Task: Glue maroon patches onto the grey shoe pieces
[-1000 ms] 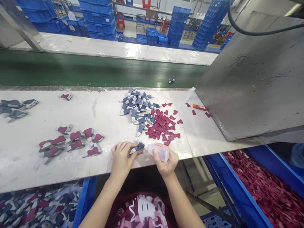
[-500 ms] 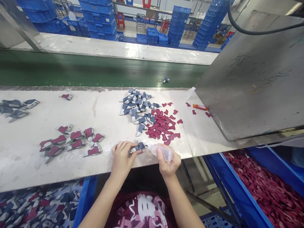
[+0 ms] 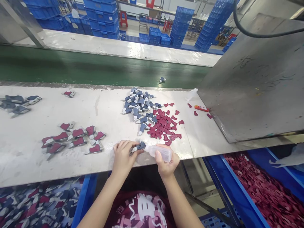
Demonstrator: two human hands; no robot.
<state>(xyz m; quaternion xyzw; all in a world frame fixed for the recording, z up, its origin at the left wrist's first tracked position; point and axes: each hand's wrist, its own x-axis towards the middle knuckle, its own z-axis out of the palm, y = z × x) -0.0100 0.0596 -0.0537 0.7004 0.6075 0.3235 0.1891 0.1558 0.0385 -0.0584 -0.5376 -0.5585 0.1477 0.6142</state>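
My left hand pinches a small dark-blue and white plastic part just above the table's front edge. In my right hand is a clear squeeze bottle, tilted so its nozzle meets or nearly meets the part; the exact contact is too small to tell. Beyond my hands lies a heap of blue and white parts, and against its right side a pile of flat maroon pieces. To the left sits a group of parts with maroon faces.
Behind the white table runs a green conveyor belt carrying one part. A metal panel stands at right, near an orange tube. Below are blue crates with mixed parts and maroon pieces.
The bottle's nozzle has come closer to the part in my left hand. On the belt, the lone part has moved left. My view has shifted slightly.
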